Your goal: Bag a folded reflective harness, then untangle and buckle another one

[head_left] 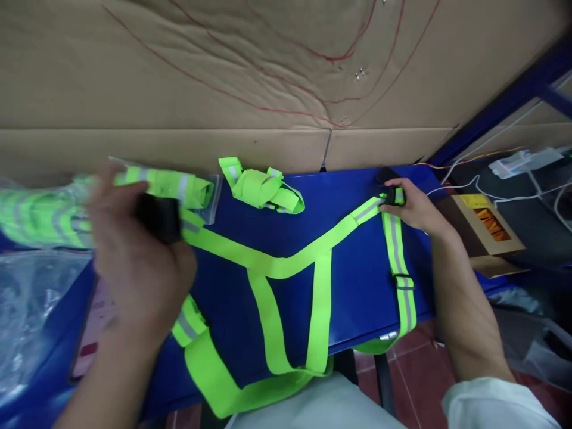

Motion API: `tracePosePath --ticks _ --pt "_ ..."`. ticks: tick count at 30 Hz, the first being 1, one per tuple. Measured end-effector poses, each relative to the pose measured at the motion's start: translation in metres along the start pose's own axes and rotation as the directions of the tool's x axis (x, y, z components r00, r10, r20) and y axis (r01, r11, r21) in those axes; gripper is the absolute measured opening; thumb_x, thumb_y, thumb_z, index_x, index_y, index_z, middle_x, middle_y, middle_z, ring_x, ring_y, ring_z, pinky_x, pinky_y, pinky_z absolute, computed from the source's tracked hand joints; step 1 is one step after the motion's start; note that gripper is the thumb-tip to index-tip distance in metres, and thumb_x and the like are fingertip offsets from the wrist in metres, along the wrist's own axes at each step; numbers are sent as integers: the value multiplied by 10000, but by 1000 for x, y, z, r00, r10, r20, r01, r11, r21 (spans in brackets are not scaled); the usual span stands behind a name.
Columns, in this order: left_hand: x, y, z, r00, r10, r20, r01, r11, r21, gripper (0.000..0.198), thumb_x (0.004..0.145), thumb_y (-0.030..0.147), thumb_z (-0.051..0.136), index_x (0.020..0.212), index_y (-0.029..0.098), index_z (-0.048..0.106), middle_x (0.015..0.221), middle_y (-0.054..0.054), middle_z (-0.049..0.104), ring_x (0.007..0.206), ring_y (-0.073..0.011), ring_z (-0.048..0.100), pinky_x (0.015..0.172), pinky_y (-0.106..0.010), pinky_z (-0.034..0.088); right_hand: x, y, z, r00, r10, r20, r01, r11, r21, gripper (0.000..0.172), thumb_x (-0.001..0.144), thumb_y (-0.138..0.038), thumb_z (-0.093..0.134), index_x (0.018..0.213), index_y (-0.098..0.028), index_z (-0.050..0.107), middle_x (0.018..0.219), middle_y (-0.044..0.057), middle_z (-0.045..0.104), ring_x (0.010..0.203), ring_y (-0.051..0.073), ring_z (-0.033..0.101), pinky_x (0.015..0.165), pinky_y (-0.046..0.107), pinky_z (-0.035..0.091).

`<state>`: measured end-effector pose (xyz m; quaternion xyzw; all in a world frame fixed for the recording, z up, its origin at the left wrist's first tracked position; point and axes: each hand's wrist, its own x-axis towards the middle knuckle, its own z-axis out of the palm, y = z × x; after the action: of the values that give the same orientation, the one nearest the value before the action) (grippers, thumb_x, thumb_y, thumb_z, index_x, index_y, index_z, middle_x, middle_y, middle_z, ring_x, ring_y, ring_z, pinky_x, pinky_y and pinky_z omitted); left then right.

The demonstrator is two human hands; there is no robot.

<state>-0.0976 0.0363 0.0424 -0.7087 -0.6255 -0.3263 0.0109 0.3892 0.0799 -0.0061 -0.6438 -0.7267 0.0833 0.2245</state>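
A neon-yellow strap harness (281, 268) with grey reflective stripes lies spread over the blue table (361, 280), its lower loop hanging past the front edge. At the left, my left hand (138, 256), blurred, is closed on a black buckle at the harness's left end. My right hand (413, 205) pinches the black buckle at its right end, where a strap with a black slider (403, 282) hangs down. Behind the harness sits a bundled neon strap (261, 187). More rolled neon straps (40, 217) lie at the left, partly behind my left hand.
Clear plastic bags (36, 316) and a phone (93, 328) lie at the left. An open cardboard box (478, 229) with orange contents stands right, near white cables (482, 185). A cardboard panel (179, 77) with red wires rises behind the table.
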Motion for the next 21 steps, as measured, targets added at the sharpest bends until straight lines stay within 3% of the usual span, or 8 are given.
tracePosePath --ticks 2,3,4,6,10,14,17,21 --pt "-7 19 7 998 67 17 -68 989 133 598 890 103 462 1482 128 380 1481 -223 465 1434 -396 440 1174 -576 394 0 -20 -1 989 -2 -149 -3 1000 -31 481 840 -383 692 1281 -242 563 1184 88 678 1043 298 660 909 454 537" --pt "-11 28 11 996 79 52 -88 975 206 545 910 113 440 1454 90 439 1410 -248 516 1362 -419 505 1114 -579 448 -2 -32 -1 974 -25 -227 5 996 -86 392 882 -355 638 1256 -254 579 1187 97 673 1073 309 652 920 469 527" --pt "-16 36 14 993 80 92 -102 959 263 524 925 125 424 1444 67 468 1372 -266 531 1313 -439 535 1070 -585 471 -4 -43 -1 952 -60 -300 14 988 -155 304 923 -325 575 1220 -271 602 1174 103 669 1116 326 637 943 496 510" --pt "-28 48 21 981 96 171 -148 937 318 552 935 152 431 1480 60 450 1375 -283 513 1273 -457 547 1033 -581 477 -9 -66 0 931 -140 -336 48 962 -269 258 954 -302 531 1191 -296 632 1141 107 672 1160 366 622 980 571 464" --pt "-52 58 43 930 155 334 -248 933 259 677 930 254 505 1568 91 345 1411 -273 511 1249 -443 562 1009 -547 475 -20 -99 8 930 -314 -193 273 938 -213 242 997 -307 537 1220 -363 612 1196 68 690 1238 344 618 1058 586 419" --pt "-64 59 63 859 187 476 -313 928 201 666 956 320 504 1542 31 375 1390 -289 539 1239 -431 576 947 -512 512 -27 -118 23 928 -370 -51 371 929 11 148 1019 -405 566 1140 -327 603 1067 62 724 1010 293 687 881 483 520" --pt "-61 56 68 869 178 461 -310 923 228 657 972 358 521 1529 33 397 1420 -278 525 1241 -429 577 921 -499 528 -27 -121 32 906 -424 -3 420 897 139 204 1001 -445 610 975 -243 595 863 56 693 762 237 651 712 382 497" --pt "-52 46 64 893 131 430 -274 917 291 616 948 255 539 1515 54 407 1443 -267 504 1216 -434 586 896 -506 533 -24 -116 32 914 -397 77 359 885 297 205 983 -411 658 944 -216 608 801 20 634 729 187 615 692 315 462"
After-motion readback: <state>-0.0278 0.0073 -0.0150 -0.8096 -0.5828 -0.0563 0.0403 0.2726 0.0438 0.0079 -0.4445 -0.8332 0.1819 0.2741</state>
